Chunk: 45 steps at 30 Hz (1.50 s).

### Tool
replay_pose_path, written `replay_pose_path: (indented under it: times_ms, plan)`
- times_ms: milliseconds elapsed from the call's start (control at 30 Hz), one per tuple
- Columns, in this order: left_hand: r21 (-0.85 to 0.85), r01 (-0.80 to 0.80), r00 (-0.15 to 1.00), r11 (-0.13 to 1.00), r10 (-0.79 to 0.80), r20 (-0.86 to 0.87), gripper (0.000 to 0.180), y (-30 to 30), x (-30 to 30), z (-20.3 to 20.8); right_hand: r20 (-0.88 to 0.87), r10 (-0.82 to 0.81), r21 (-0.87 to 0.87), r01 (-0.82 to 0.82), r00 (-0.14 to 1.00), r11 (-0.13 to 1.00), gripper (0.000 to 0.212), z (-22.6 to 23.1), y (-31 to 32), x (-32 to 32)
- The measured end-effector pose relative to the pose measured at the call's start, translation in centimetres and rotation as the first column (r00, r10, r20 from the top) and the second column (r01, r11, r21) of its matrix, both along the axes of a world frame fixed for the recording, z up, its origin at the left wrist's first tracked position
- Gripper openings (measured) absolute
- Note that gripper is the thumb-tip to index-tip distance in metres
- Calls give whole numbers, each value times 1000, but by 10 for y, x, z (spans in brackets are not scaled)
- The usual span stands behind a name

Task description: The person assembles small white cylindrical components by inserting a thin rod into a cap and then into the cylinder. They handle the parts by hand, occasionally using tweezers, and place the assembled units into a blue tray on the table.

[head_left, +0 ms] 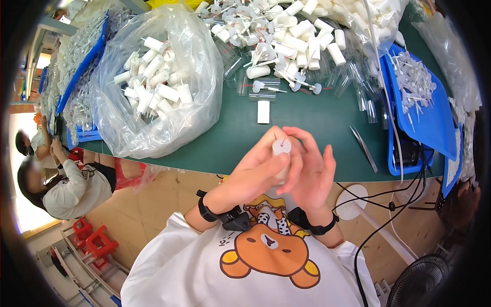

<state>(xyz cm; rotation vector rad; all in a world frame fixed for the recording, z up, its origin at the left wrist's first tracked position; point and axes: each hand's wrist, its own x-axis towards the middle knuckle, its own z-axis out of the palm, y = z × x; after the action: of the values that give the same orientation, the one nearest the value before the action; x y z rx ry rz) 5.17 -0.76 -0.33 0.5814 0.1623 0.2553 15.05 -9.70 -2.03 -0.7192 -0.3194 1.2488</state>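
Note:
My left hand (258, 166) grips a white cylinder with a round, pale cap (281, 147) facing up. A thin reddish wire shows at the middle of the cap. My right hand (311, 171) is against the same cylinder from the right, with some fingers curled on its lower part. Its thumb and forefinger stand apart from it. Fingers cover much of the cylinder. Just beyond my hands, a white cylinder (263, 112) lies on the green table (204, 162), beside a clear tube (262, 95). Metal tweezers (364, 149) rest to the right of my hands.
A clear plastic bag (204, 110) of white cylinders stands at left. Loose white cylinders (299, 43), capped stems (248, 28) and clear tubes (362, 92) heap at the back. A blue tray (434, 130) holds more stems. Black cables (378, 202) cross the right edge. People (76, 187) sit at left.

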Motion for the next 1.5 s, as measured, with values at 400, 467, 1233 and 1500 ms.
replay_pose_path:
  times_ms: [400, 467, 1233, 1500]
  plan:
    - [85, 12, 959, 996, 13, -284, 35, 3, -1, 2, 77, 17, -43, -14, 997, 999, 53, -4, 15, -29]
    - [22, 12, 969, 1000, -6, -246, 32, 4, -1, 2, -6, -29, 36, 29, 1000, 999, 45, -4, 17, -30]
    - [13, -40, 980, 999, 42, -193, 11, 0, -1, -18, -64, -106, 94, 112, 992, 989, 47, -9, 21, -33]
    - [-310, 60, 998, 949, -54, 29, 27, 12, 3, -9, -92, -57, -64, 51, 994, 997, 55, -5, 19, -27]
